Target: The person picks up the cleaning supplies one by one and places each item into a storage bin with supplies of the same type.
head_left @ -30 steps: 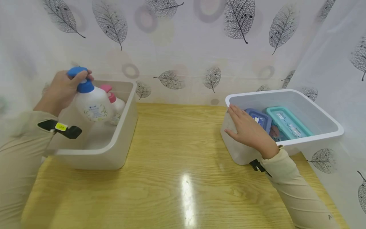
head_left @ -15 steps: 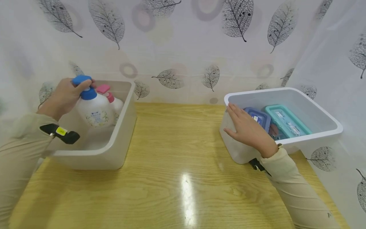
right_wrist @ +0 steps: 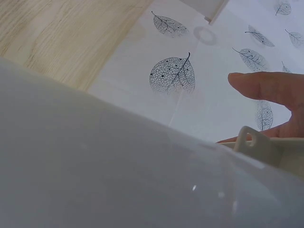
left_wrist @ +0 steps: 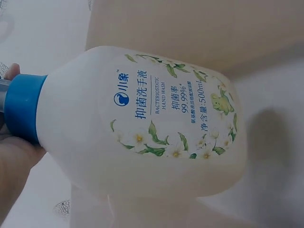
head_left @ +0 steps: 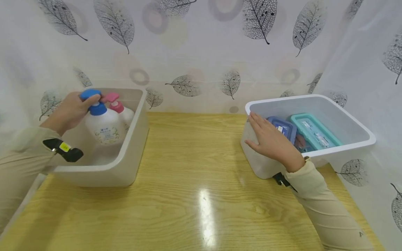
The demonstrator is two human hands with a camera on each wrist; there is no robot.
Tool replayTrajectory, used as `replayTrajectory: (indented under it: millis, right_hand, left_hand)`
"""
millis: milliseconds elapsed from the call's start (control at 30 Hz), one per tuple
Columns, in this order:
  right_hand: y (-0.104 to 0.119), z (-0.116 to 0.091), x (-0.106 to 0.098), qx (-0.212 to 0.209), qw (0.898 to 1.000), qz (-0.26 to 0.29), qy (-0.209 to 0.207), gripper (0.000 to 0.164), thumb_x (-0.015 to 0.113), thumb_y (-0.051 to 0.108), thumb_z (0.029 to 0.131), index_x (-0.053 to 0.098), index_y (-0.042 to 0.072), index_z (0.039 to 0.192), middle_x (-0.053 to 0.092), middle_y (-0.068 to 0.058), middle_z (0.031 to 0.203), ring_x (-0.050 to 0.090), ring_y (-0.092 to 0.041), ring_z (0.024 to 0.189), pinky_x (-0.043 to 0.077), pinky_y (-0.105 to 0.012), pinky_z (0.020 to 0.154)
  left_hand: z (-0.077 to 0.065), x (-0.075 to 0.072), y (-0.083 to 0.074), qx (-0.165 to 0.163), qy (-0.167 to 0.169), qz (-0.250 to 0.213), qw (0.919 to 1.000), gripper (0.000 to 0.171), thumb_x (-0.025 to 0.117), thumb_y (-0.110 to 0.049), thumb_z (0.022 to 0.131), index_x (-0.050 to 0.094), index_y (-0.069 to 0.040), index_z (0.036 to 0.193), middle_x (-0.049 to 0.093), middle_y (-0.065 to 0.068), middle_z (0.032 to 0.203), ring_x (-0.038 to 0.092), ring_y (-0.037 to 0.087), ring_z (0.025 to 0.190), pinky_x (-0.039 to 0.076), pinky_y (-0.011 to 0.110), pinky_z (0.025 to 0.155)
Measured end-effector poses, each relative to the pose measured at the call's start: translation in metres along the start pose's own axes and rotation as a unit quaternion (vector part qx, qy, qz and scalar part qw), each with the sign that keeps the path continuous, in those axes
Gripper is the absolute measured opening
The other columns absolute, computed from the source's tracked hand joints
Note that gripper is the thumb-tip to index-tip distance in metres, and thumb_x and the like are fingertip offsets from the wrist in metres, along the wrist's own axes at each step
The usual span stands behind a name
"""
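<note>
My left hand (head_left: 70, 111) grips a hand wash bottle (head_left: 106, 123) by its blue pump top, inside the left bin (head_left: 125, 153). In the left wrist view the bottle (left_wrist: 142, 118) fills the picture, its flowered label facing the camera and a shadow below its base. Right behind it stands a second bottle with a pink pump (head_left: 115, 104), partly covered. My right hand (head_left: 271, 141) lies with straight fingers on the near left rim of the right bin (head_left: 351, 120). In the right wrist view only the thumb and part of the hand (right_wrist: 280, 90) show.
Inside the right bin lie a blue-lidded box (head_left: 284, 126) and a teal-lidded box (head_left: 315, 130), partly behind the right hand. Both bins stand on a wooden table (head_left: 194, 157), with bare wood between them. A leaf-patterned curtain (head_left: 201, 45) hangs behind.
My left hand has lowered the hand wash bottle deeper into the left bin, beside the pink-pump bottle. The right hand stays on its bin's rim.
</note>
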State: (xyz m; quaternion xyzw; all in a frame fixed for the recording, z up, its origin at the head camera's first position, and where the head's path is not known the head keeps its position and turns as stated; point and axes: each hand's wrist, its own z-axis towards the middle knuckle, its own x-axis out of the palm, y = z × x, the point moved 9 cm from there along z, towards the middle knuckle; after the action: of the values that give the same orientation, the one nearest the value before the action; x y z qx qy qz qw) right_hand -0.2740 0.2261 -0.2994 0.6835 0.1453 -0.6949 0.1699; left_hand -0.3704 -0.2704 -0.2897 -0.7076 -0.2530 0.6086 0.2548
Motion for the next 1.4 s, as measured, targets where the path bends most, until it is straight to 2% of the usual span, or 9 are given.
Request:
replayTrajectory:
  millis: [200, 333, 700, 833, 933, 967, 1067, 1200, 1400]
  right_hand:
    - [0.0, 0.0, 0.0, 0.001, 1.0, -0.002, 0.001, 0.076, 0.051, 0.031, 0.095, 0.012, -0.009, 0.147, 0.013, -0.027, 0.154, 0.016, -0.044, 0.142, 0.017, -0.056, 0.116]
    - [0.0, 0.0, 0.0, 0.003, 1.0, -0.001, 0.004, 0.076, 0.051, 0.031, 0.095, 0.012, -0.008, 0.147, 0.012, -0.027, 0.155, 0.016, -0.044, 0.142, 0.017, -0.056, 0.116]
    - [0.001, 0.0, 0.0, 0.003, 1.0, 0.005, 0.004, 0.076, 0.051, 0.031, 0.095, 0.012, -0.009, 0.147, 0.012, -0.027, 0.154, 0.015, -0.044, 0.142, 0.017, -0.056, 0.116]
    - [0.001, 0.0, 0.0, 0.004, 1.0, 0.004, 0.006, 0.076, 0.051, 0.031, 0.095, 0.012, -0.009, 0.147, 0.012, -0.027, 0.154, 0.015, -0.044, 0.142, 0.016, -0.056, 0.116]
    - [0.001, 0.0, -0.001, 0.003, 1.0, -0.001, 0.001, 0.076, 0.052, 0.031, 0.094, 0.013, -0.009, 0.147, 0.013, -0.027, 0.154, 0.016, -0.044, 0.142, 0.017, -0.056, 0.116]
    - [0.001, 0.0, -0.001, 0.002, 1.0, -0.002, 0.0, 0.076, 0.052, 0.031, 0.094, 0.013, -0.009, 0.146, 0.014, -0.027, 0.154, 0.016, -0.044, 0.142, 0.017, -0.056, 0.116]
    - [0.001, 0.0, -0.001, -0.001, 1.0, -0.006, -0.005, 0.076, 0.052, 0.03, 0.094, 0.014, -0.01, 0.146, 0.015, -0.028, 0.154, 0.018, -0.044, 0.141, 0.019, -0.056, 0.116]
    - [0.001, 0.001, -0.001, 0.0, 1.0, -0.006, -0.003, 0.076, 0.052, 0.031, 0.094, 0.014, -0.01, 0.146, 0.015, -0.028, 0.154, 0.018, -0.044, 0.141, 0.019, -0.056, 0.115]
    - [0.0, 0.0, 0.0, 0.004, 1.0, 0.001, 0.001, 0.076, 0.052, 0.031, 0.094, 0.013, -0.009, 0.147, 0.014, -0.027, 0.154, 0.016, -0.044, 0.142, 0.017, -0.056, 0.116]
  left_hand:
    - [-0.001, -0.003, 0.008, -0.001, 0.004, -0.007, 1.0, 0.081, 0.029, -0.064, 0.091, 0.04, -0.001, 0.139, 0.028, 0.036, 0.145, 0.029, 0.053, 0.13, 0.022, 0.065, 0.108]
    - [-0.001, -0.005, 0.012, -0.008, 0.006, 0.001, 1.0, 0.08, 0.029, -0.065, 0.09, 0.041, -0.004, 0.141, 0.027, 0.035, 0.145, 0.025, 0.053, 0.134, 0.019, 0.064, 0.11]
    - [0.0, -0.005, 0.03, -0.04, -0.012, 0.011, 0.9991, 0.093, 0.03, -0.07, 0.087, 0.036, 0.006, 0.139, 0.025, 0.041, 0.143, 0.028, 0.056, 0.13, 0.024, 0.065, 0.108]
    - [0.002, -0.005, 0.032, -0.036, -0.017, -0.006, 0.9992, 0.084, 0.035, -0.069, 0.086, 0.046, -0.003, 0.137, 0.027, 0.04, 0.142, 0.029, 0.054, 0.131, 0.024, 0.063, 0.109]
    - [0.003, -0.005, 0.032, -0.028, -0.02, -0.006, 0.9994, 0.066, 0.038, -0.068, 0.086, 0.06, -0.02, 0.126, 0.032, 0.04, 0.14, 0.032, 0.053, 0.13, 0.026, 0.063, 0.108]
    - [0.003, -0.005, 0.032, -0.026, -0.018, -0.002, 0.9995, 0.065, 0.039, -0.068, 0.086, 0.061, -0.02, 0.124, 0.033, 0.04, 0.139, 0.033, 0.053, 0.129, 0.026, 0.064, 0.108]
    - [0.004, -0.002, 0.033, -0.028, -0.005, 0.01, 0.9995, 0.073, 0.038, -0.068, 0.086, 0.058, -0.011, 0.127, 0.032, 0.04, 0.139, 0.034, 0.053, 0.127, 0.026, 0.065, 0.107]
    - [0.005, 0.004, 0.036, -0.036, 0.009, 0.009, 0.9993, 0.091, 0.037, -0.067, 0.087, 0.035, 0.009, 0.137, 0.027, 0.041, 0.141, 0.029, 0.054, 0.129, 0.024, 0.065, 0.108]
    - [0.007, 0.014, 0.039, -0.039, 0.04, -0.028, 0.9981, 0.095, 0.039, -0.062, 0.09, 0.007, 0.006, 0.147, 0.015, 0.039, 0.147, 0.02, 0.056, 0.134, 0.02, 0.067, 0.108]
